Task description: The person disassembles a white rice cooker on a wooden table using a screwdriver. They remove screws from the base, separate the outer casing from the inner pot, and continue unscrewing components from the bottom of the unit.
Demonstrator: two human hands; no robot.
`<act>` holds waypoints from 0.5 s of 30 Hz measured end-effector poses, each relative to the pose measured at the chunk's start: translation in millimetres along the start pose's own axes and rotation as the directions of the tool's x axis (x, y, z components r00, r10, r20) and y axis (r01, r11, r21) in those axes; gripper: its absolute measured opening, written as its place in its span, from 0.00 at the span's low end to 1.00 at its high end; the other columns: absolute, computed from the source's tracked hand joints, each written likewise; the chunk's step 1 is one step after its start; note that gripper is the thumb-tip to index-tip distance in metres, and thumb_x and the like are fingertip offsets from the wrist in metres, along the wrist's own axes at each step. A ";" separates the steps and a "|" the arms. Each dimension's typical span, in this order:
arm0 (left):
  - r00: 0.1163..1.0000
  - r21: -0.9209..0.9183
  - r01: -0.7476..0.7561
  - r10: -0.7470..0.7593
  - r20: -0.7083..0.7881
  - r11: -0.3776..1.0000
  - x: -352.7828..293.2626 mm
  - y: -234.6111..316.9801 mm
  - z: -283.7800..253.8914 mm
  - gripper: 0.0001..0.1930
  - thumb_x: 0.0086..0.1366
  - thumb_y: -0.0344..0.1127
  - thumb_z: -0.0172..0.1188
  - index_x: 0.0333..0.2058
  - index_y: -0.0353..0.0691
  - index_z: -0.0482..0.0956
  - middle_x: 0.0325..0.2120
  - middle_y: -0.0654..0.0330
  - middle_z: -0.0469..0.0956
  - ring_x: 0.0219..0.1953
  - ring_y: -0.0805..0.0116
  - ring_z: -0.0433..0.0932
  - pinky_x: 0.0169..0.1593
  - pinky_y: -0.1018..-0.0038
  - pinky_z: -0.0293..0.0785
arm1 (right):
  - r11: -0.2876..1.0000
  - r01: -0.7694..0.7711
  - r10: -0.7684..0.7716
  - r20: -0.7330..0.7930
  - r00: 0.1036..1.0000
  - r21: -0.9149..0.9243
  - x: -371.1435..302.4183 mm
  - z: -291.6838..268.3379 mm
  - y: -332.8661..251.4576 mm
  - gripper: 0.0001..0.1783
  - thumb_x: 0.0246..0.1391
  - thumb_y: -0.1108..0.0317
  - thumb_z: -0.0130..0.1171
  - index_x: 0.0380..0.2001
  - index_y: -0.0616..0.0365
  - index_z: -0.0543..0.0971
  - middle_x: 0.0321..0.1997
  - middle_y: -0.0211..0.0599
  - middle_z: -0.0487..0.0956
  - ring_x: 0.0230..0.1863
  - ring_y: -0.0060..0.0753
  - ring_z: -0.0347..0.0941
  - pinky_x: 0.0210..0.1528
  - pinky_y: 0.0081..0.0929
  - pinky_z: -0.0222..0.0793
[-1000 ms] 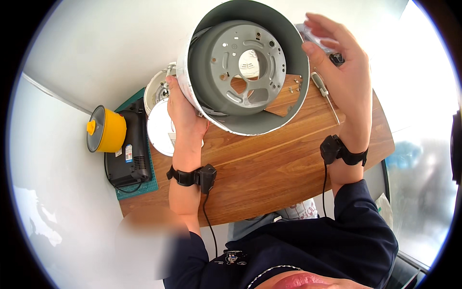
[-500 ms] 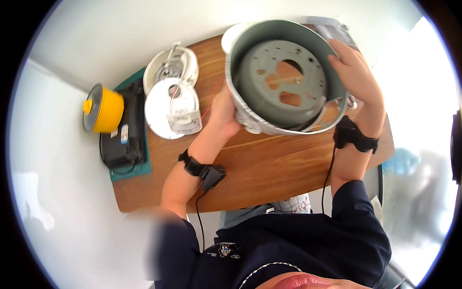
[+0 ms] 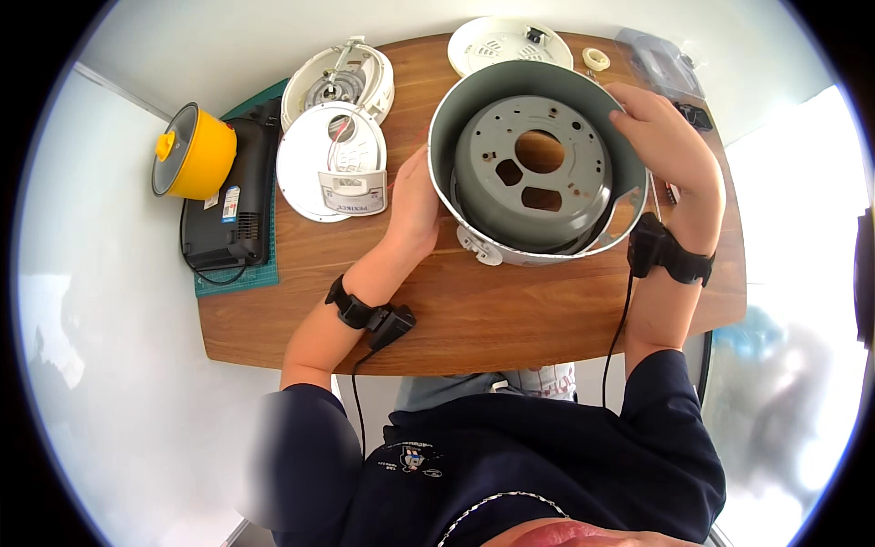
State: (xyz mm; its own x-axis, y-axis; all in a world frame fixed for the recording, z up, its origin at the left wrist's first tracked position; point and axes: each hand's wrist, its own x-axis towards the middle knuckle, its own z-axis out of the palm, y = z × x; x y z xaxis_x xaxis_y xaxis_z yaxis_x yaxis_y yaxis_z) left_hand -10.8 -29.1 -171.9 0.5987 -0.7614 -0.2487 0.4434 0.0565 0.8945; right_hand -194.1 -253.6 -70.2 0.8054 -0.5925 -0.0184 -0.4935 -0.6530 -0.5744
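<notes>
A rice cooker housing (image 3: 579,166), with a grey inside and a white outer wall, is between my hands with its open top facing me. Its floor has a round hole and several smaller cut-outs, through which brown wood shows. My left hand (image 3: 416,208) presses against the outer left wall, its fingertips partly hidden behind it. My right hand (image 3: 673,144) grips the right rim, with the thumb over the edge and the other fingers hidden outside. A white latch-like part (image 3: 480,246) sticks out at the near left of the wall. Whether the housing touches the table cannot be seen.
Left of my left hand lie a white disc with a handle (image 3: 301,169) and a white round part with metal fittings (image 3: 381,96). Farther left, a yellow pot (image 3: 208,159) and black appliance (image 3: 208,242) sit on a green mat (image 3: 264,275). A white round cover (image 3: 474,46), cream ring (image 3: 596,59) and clear box (image 3: 670,68) are behind.
The housing has come lower and more level, its cut-outs now plain, and both hands have moved with it. The white cover and cream ring behind it now show more. My view has shifted slightly.
</notes>
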 end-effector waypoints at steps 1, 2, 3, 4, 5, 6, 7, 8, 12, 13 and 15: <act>1.000 -0.001 0.007 -0.007 -0.001 1.000 0.2 -0.3 -0.9 0.20 0.80 0.44 0.45 0.56 0.36 0.78 0.48 0.60 0.82 0.49 0.74 0.79 0.53 0.74 0.75 | 1.000 0.004 -0.004 0.013 1.000 -0.002 2.1 1.1 1.4 0.19 0.64 0.69 0.48 0.55 0.61 0.78 0.47 0.53 0.82 0.48 0.53 0.78 0.53 0.41 0.71; 1.000 0.001 -0.020 0.020 -0.007 1.000 1.4 -3.6 -1.9 0.21 0.80 0.45 0.43 0.56 0.36 0.77 0.49 0.60 0.82 0.50 0.73 0.79 0.53 0.73 0.75 | 1.000 0.007 -0.007 0.027 1.000 -0.003 4.3 2.5 3.2 0.18 0.64 0.69 0.48 0.54 0.63 0.77 0.46 0.52 0.82 0.48 0.50 0.78 0.53 0.39 0.71; 0.998 0.009 -0.055 0.055 -0.011 0.998 3.4 -8.0 -2.0 0.22 0.81 0.47 0.42 0.57 0.36 0.76 0.49 0.59 0.81 0.50 0.72 0.79 0.54 0.73 0.75 | 1.000 0.015 -0.015 0.034 0.999 0.001 4.7 3.2 6.0 0.18 0.65 0.70 0.49 0.54 0.64 0.77 0.45 0.51 0.82 0.47 0.48 0.78 0.52 0.38 0.70; 0.996 0.017 -0.088 0.089 -0.015 0.996 4.9 -12.2 -2.3 0.24 0.82 0.49 0.40 0.58 0.37 0.75 0.50 0.59 0.81 0.51 0.71 0.79 0.55 0.72 0.76 | 1.000 0.011 -0.011 0.049 0.999 0.015 4.3 5.1 6.6 0.18 0.65 0.69 0.49 0.54 0.63 0.77 0.45 0.51 0.83 0.47 0.47 0.78 0.52 0.38 0.71; 0.992 -0.047 -0.126 0.125 -0.025 0.991 4.8 -15.1 -2.5 0.25 0.82 0.50 0.39 0.58 0.37 0.75 0.51 0.58 0.81 0.52 0.70 0.79 0.56 0.71 0.76 | 1.000 0.006 -0.008 0.063 0.998 0.029 4.0 7.9 5.5 0.18 0.65 0.69 0.49 0.55 0.63 0.77 0.45 0.50 0.83 0.47 0.46 0.79 0.52 0.38 0.71; 0.987 -0.111 -0.160 0.158 -0.030 0.981 5.7 -17.7 -2.2 0.26 0.82 0.51 0.38 0.59 0.37 0.74 0.52 0.58 0.80 0.53 0.68 0.79 0.57 0.70 0.75 | 0.999 -0.005 0.002 0.073 0.997 0.043 3.3 9.8 5.5 0.19 0.65 0.68 0.50 0.55 0.62 0.77 0.45 0.50 0.83 0.46 0.45 0.79 0.52 0.38 0.71; 0.981 -0.173 -0.192 0.189 -0.037 0.966 7.4 -20.4 -3.1 0.27 0.82 0.53 0.37 0.59 0.37 0.74 0.53 0.57 0.80 0.54 0.67 0.78 0.59 0.68 0.75 | 0.999 0.001 -0.003 0.074 0.997 0.034 4.5 11.9 6.6 0.19 0.65 0.67 0.50 0.56 0.61 0.77 0.45 0.48 0.84 0.45 0.44 0.79 0.51 0.38 0.72; 0.977 -0.182 -0.213 0.214 -0.015 0.960 10.7 -23.6 -9.9 0.28 0.82 0.54 0.36 0.60 0.37 0.72 0.55 0.56 0.78 0.56 0.64 0.77 0.62 0.66 0.74 | 1.000 0.007 -0.009 0.076 0.997 0.027 6.7 13.9 8.1 0.19 0.65 0.66 0.51 0.56 0.60 0.77 0.44 0.47 0.84 0.45 0.43 0.80 0.51 0.38 0.72; 0.978 -0.273 -0.200 0.209 0.003 0.941 21.1 -37.6 -21.3 0.29 0.81 0.55 0.35 0.63 0.38 0.69 0.59 0.55 0.75 0.60 0.63 0.74 0.64 0.67 0.71 | 0.991 -0.073 0.089 -0.138 0.986 0.116 -9.5 -7.3 9.7 0.21 0.68 0.58 0.54 0.58 0.56 0.77 0.39 0.39 0.84 0.39 0.30 0.79 0.45 0.31 0.73; 0.970 -0.227 -0.238 0.241 -0.018 0.944 20.3 -40.9 -22.6 0.28 0.81 0.54 0.35 0.64 0.38 0.68 0.60 0.55 0.74 0.61 0.63 0.74 0.65 0.66 0.71 | 0.984 -0.103 0.132 -0.215 0.968 0.144 -16.2 -15.8 15.3 0.22 0.68 0.56 0.54 0.58 0.56 0.77 0.37 0.38 0.84 0.38 0.28 0.78 0.44 0.29 0.73; 0.959 -0.133 -0.284 0.283 -0.031 0.949 25.3 -49.2 -25.8 0.27 0.81 0.52 0.37 0.66 0.39 0.66 0.61 0.56 0.73 0.61 0.64 0.73 0.65 0.67 0.70 | 0.974 -0.166 0.211 -0.367 0.906 0.151 -17.4 -29.3 58.6 0.21 0.66 0.52 0.58 0.54 0.55 0.80 0.34 0.36 0.83 0.36 0.26 0.78 0.41 0.27 0.73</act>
State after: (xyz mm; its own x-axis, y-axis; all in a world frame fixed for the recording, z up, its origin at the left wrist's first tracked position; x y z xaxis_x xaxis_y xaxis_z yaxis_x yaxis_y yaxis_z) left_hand -0.3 -34.5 -231.8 0.7201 -0.6938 0.0028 0.3396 0.3560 0.8706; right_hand -246.7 -295.4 -79.6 0.5046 -0.8479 0.1627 -0.5649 -0.4668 -0.6804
